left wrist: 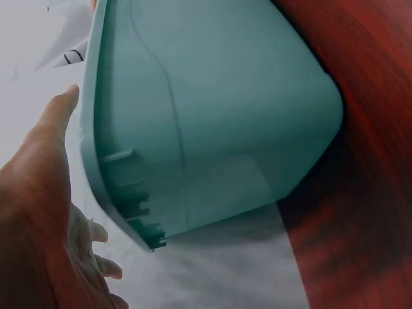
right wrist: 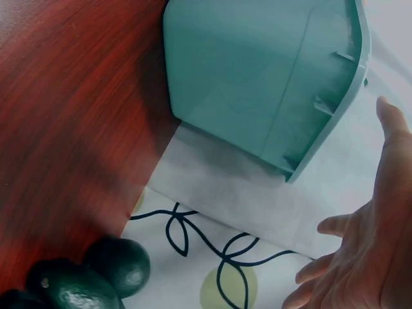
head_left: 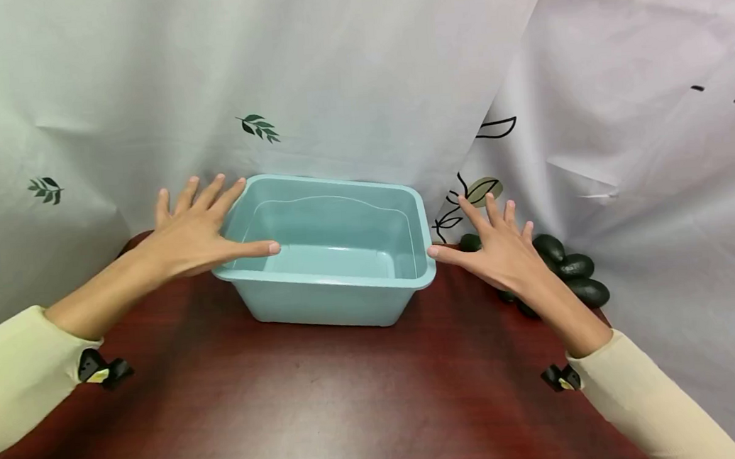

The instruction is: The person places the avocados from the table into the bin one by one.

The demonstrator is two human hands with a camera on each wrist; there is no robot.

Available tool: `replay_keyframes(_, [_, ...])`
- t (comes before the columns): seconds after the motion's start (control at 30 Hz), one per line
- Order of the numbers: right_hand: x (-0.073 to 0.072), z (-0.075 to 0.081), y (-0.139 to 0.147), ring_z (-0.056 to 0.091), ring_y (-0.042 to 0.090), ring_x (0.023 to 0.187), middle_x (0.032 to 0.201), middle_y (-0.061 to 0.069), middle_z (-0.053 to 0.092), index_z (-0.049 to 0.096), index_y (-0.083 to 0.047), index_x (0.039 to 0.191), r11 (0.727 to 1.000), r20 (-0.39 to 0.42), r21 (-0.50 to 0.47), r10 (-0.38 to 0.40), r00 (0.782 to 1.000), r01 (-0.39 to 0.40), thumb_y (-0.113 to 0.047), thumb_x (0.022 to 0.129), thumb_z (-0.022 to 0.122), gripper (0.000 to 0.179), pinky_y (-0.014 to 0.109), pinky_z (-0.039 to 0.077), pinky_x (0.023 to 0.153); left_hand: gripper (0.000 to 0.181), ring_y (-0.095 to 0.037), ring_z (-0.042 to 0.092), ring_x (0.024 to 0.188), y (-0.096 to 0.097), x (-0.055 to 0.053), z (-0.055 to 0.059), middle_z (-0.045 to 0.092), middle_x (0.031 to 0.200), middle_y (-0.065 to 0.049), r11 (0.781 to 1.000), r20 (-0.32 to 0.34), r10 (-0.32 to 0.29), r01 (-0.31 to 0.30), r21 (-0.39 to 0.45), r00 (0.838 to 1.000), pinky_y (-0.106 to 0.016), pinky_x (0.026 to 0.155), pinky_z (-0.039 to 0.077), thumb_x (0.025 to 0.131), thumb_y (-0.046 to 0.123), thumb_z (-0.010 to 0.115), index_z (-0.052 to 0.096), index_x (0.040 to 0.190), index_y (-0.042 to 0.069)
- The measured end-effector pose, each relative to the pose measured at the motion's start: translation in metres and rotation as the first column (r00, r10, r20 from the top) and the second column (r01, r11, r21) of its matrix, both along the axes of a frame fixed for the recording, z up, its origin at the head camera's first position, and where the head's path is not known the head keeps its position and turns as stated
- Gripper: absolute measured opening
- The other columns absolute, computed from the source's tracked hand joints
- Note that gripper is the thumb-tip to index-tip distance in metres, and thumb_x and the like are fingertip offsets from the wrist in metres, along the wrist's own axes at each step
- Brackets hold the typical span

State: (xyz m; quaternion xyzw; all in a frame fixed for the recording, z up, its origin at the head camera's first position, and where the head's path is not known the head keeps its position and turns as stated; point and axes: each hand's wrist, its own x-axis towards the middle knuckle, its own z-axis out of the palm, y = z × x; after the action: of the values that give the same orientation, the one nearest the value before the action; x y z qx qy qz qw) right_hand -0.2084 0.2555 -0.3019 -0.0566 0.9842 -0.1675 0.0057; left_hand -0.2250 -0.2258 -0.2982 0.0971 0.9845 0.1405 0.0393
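A pale blue-green plastic tub [head_left: 327, 300] with a broad rim stands upright on the table, and nothing lies inside it. My left hand [head_left: 191, 231] is spread at the tub's left end, its thumb reaching over the opening in the head view. In the left wrist view the left hand [left wrist: 48, 193] shows beside the rim, fingers apart. At the other end, my right hand [head_left: 500, 249] is spread too, its thumb tip right at the rim. The right wrist view has the right hand [right wrist: 367, 238] beside the tub [right wrist: 244, 71], with nothing held.
Several dark green avocados [head_left: 576, 266] are heaped at the table's right edge, partly behind the right hand and forearm. The dark red wooden table [head_left: 302, 390] stretches toward me. A white curtain [head_left: 343, 67] with leaf prints hangs right behind the tub.
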Motion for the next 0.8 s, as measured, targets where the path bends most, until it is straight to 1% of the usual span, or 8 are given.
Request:
replay_keyframes(0.1, [0.001,-0.002,0.004,-0.013,0.055,0.174,0.191,0.016,-0.007,0.009,-0.043,0.182,1.000,0.012,-0.012,-0.004,1.000,0.004,-0.098,0.089,0.060,0.120,0.087,-0.004,0.132,0.137,-0.056,-0.012,0.174,0.003,0.001,-0.004,-0.011,0.191,-0.014,0.998,0.045,0.008,-0.011,0.059,0.999,-0.089,0.128,-0.012,0.086,0.097,0.065,-0.006,0.183,0.030])
replay_keyframes(0.2, [0.002,-0.005,0.009,-0.007,0.055,0.174,0.191,0.017,-0.002,0.010,-0.042,0.182,1.000,0.015,-0.027,-0.007,1.000,0.008,-0.097,0.090,0.060,0.118,0.086,0.001,0.134,0.140,-0.058,-0.006,0.174,0.006,0.003,-0.007,-0.008,0.191,-0.019,0.992,0.079,0.013,-0.022,0.121,0.997,-0.091,0.129,-0.002,0.087,0.094,0.068,-0.008,0.183,0.028])
replay_keyframes(0.33, [0.004,-0.009,0.016,0.000,0.055,0.175,0.191,0.019,0.005,0.011,-0.043,0.182,0.999,0.018,-0.044,-0.019,1.000,0.020,-0.096,0.091,0.059,0.116,0.085,0.008,0.134,0.143,-0.058,0.010,0.173,0.005,0.002,-0.012,0.002,0.190,-0.025,0.978,0.110,0.014,-0.037,0.205,0.994,-0.089,0.129,0.019,0.087,0.089,0.074,-0.011,0.183,0.025])
replay_keyframes(0.43, [0.006,-0.011,0.021,0.010,0.053,0.175,0.191,0.018,0.009,0.009,-0.046,0.182,0.998,0.029,-0.042,-0.036,0.999,0.037,-0.097,0.092,0.057,0.114,0.087,0.019,0.130,0.144,-0.055,0.023,0.170,0.002,0.002,-0.015,0.009,0.189,-0.023,0.958,0.139,0.008,-0.048,0.283,0.990,-0.085,0.127,0.031,0.087,0.085,0.079,-0.013,0.182,0.028])
replay_keyframes(0.53, [0.009,-0.012,0.025,0.020,0.051,0.174,0.191,0.018,0.013,0.007,-0.048,0.181,0.998,0.042,-0.044,-0.048,0.998,0.050,-0.098,0.093,0.055,0.112,0.087,0.028,0.125,0.144,-0.053,0.029,0.167,0.000,0.002,-0.017,0.013,0.189,-0.021,0.928,0.182,-0.003,-0.065,0.366,0.983,-0.082,0.127,0.035,0.087,0.079,0.084,-0.016,0.181,0.034])
replay_keyframes(0.6, [0.010,-0.014,0.028,0.023,0.051,0.173,0.190,0.018,0.014,0.006,-0.047,0.181,0.997,0.052,-0.047,-0.051,0.997,0.053,-0.097,0.093,0.054,0.112,0.087,0.030,0.124,0.145,-0.051,0.029,0.167,0.000,0.002,-0.019,0.013,0.189,-0.020,0.897,0.217,-0.019,-0.079,0.435,0.976,-0.080,0.128,0.034,0.088,0.071,0.088,-0.018,0.180,0.036])
replay_keyframes(0.73, [0.012,-0.019,0.034,0.023,0.052,0.172,0.190,0.019,0.016,0.006,-0.045,0.182,0.997,0.067,-0.055,-0.057,0.996,0.061,-0.096,0.095,0.053,0.112,0.087,0.029,0.125,0.153,-0.046,0.031,0.166,0.000,0.004,-0.021,0.015,0.188,-0.020,0.838,0.246,-0.062,-0.083,0.539,0.967,-0.076,0.131,0.033,0.085,0.053,0.098,-0.020,0.180,0.032])
replay_keyframes(0.8, [0.013,-0.021,0.037,0.023,0.052,0.172,0.189,0.019,0.016,0.006,-0.043,0.182,0.996,0.071,-0.058,-0.062,0.996,0.066,-0.096,0.095,0.053,0.112,0.086,0.029,0.126,0.157,-0.045,0.030,0.167,0.000,0.005,-0.022,0.013,0.189,-0.020,0.829,0.243,-0.076,-0.074,0.555,0.967,-0.075,0.133,0.032,0.082,0.048,0.101,-0.020,0.180,0.029])
